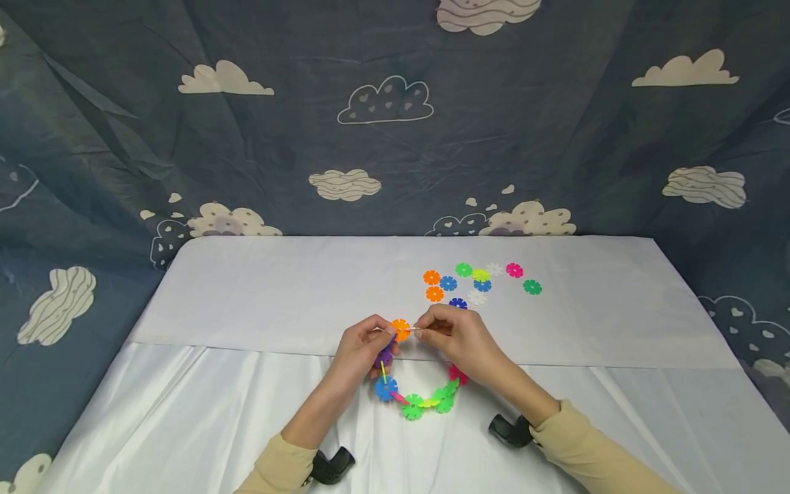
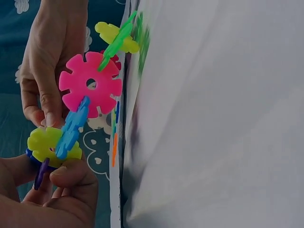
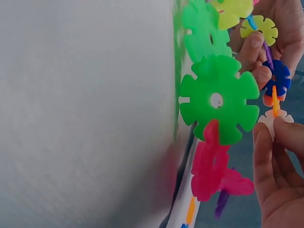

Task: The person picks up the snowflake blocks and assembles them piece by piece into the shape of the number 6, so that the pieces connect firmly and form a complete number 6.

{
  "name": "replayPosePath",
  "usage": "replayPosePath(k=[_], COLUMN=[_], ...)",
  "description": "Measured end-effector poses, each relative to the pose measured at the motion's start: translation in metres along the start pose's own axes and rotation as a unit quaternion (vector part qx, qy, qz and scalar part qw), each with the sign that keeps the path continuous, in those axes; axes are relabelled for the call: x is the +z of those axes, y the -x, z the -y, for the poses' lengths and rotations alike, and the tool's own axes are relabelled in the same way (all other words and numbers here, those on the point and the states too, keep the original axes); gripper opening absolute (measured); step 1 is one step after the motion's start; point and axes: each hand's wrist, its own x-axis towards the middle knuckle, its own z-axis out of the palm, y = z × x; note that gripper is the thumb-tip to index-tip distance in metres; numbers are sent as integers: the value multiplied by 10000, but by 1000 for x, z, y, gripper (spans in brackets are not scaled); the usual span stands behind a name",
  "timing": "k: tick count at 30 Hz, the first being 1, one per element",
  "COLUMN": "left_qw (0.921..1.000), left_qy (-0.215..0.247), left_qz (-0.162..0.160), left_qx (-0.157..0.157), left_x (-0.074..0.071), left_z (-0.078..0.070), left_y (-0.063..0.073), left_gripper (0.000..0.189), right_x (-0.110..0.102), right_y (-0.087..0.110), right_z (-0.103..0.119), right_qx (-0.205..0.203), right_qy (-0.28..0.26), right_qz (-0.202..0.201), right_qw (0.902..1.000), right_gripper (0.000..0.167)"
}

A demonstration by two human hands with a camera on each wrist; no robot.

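Note:
A chain of notched plastic snowflake discs hangs in a loop below both hands, with a blue disc point(image 1: 385, 389) and a green disc point(image 1: 412, 407) along its bottom. My left hand point(image 1: 363, 344) grips its upper left end, the thumb by a yellow disc point(image 2: 42, 142) and the fingers by a dark blue disc point(image 3: 282, 78). Beyond them an orange disc point(image 1: 401, 330) joins a white disc point(image 3: 267, 119), seen nearly edge-on from the head. My right hand point(image 1: 461, 337) pinches that white disc between thumb and fingers. Large pink disc point(image 2: 80, 78) and pink pieces point(image 3: 209, 168) show in the wrist views.
Loose discs lie on the white table point(image 1: 278, 295) past the right hand, among them orange point(image 1: 435, 294), white point(image 1: 476, 298), pink point(image 1: 515, 269) and green point(image 1: 532, 287). A dark cloud-printed cloth point(image 1: 395, 158) hangs behind the table. Black wrist mounts point(image 1: 333, 466) show by the sleeves.

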Motion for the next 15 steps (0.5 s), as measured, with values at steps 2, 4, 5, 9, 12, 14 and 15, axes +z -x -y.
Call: replayPosePath(k=[2, 4, 5, 9, 12, 14, 15], left_qw=[10000, 10000, 9999, 9998, 9999, 9999, 9999], left_qy=[36, 73, 109, 115, 24, -57, -106], left_qz=[-31, -21, 7, 174, 161, 89, 63], left_qx=[-10, 2, 6, -36, -53, -67, -77], left_x=[0, -1, -1, -1, 0, 0, 0], left_z=[0, 1, 2, 3, 3, 2, 2], left_y=[0, -1, -1, -2, -1, -1, -1], left_gripper=[16, 16, 16, 17, 19, 19, 18], right_x=[1, 0, 0, -5, -13, -19, -22], right_y=[-1, -2, -2, -4, -4, -4, -4], right_z=[0, 0, 0, -1, -3, -4, -5], right_qx=[-74, -119, -118, -58, 65, 227, 296], right_qy=[119, 151, 133, 148, 221, 258, 259], right_qz=[-7, -3, 20, 190, 356, 405, 400], right_qw=[9999, 9998, 9998, 9997, 9991, 9986, 9984], right_gripper=[14, 14, 13, 15, 18, 20, 21])
